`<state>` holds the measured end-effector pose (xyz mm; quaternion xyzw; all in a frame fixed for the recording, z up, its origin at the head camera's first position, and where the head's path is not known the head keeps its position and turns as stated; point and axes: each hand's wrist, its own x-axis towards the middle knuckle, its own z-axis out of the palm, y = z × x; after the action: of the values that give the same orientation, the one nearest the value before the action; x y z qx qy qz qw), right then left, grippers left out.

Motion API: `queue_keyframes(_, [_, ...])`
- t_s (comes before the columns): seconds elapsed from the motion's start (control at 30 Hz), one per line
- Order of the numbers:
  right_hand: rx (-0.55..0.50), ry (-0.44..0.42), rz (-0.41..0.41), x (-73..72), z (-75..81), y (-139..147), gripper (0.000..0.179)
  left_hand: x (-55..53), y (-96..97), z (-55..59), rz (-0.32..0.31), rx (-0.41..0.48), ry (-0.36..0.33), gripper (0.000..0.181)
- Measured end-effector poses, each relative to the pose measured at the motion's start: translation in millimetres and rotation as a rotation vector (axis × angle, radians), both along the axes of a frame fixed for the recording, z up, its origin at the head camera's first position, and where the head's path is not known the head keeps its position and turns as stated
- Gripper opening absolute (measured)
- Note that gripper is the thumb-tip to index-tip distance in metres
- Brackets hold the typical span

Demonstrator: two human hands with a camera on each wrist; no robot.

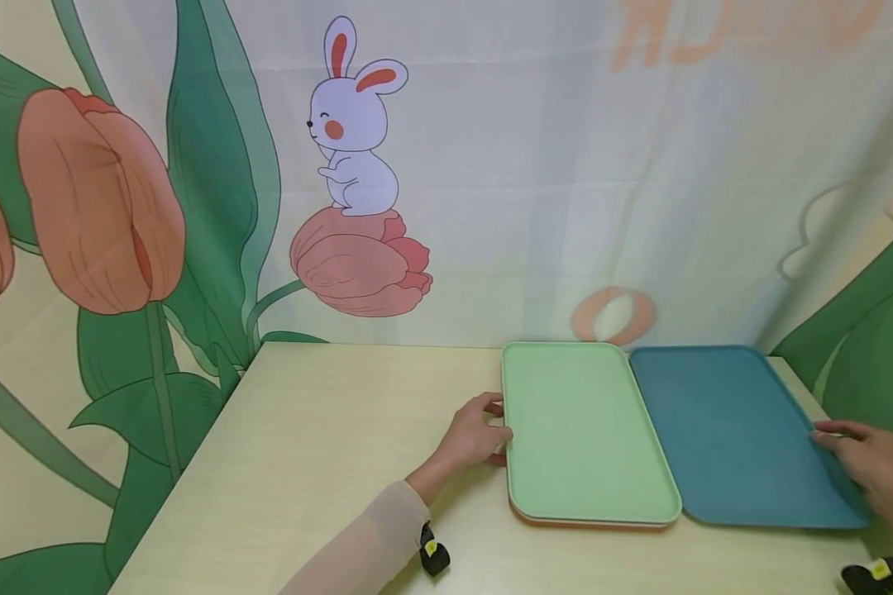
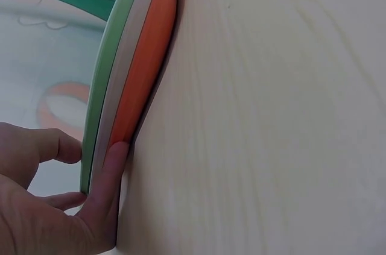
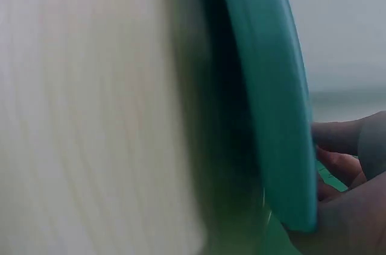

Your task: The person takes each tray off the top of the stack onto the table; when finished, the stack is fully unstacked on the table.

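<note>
A pale green tray (image 1: pixel 584 430) lies on top of a stack, with a whitish tray (image 2: pixel 123 56) and an orange tray (image 2: pixel 148 56) under it. My left hand (image 1: pixel 470 431) grips the stack's left edge; in the left wrist view, fingers meet the green rim and another digit lies against the orange side. To the right is a blue tray (image 1: pixel 737 438), close beside the stack. My right hand (image 1: pixel 874 467) pinches its right edge. In the right wrist view, that blue edge stands off the table with a dark gap beneath. Some fingertips are hidden behind the trays.
A light wood-patterned table (image 1: pixel 327 438) carries the trays. Behind it hangs a printed cloth (image 1: pixel 491 165) with a rabbit and tulips. Black wrist straps with yellow marks show on both wrists. The blue tray reaches close to the table's right edge.
</note>
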<state>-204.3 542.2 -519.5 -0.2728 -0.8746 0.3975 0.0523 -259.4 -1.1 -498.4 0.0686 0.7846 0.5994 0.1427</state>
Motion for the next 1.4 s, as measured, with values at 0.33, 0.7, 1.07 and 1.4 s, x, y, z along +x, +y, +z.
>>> queue_keyframes(0.33, [0.103, -0.117, 0.023, -7.1, 7.3, -3.1, 0.049, -1.0, -1.1, 0.8, -0.011, 0.02, -0.008, 0.065])
queue_keyframes(0.7, [0.087, -0.176, -0.066, -13.7, 4.2, 1.0, 0.049, -1.0, 0.1, -0.9, -0.016, 0.008, -0.015, 0.065])
queue_keyframes(1.07, [0.444, -0.13, 0.296, -2.3, 33.5, -8.3, 0.053, -2.2, -0.3, -3.1, -0.02, 0.025, -0.015, 0.065])
queue_keyframes(1.4, [0.305, 0.086, 0.601, -1.6, 64.0, -99.2, 0.057, -2.0, -3.2, -3.8, -0.032, 0.037, -0.018, 0.064])
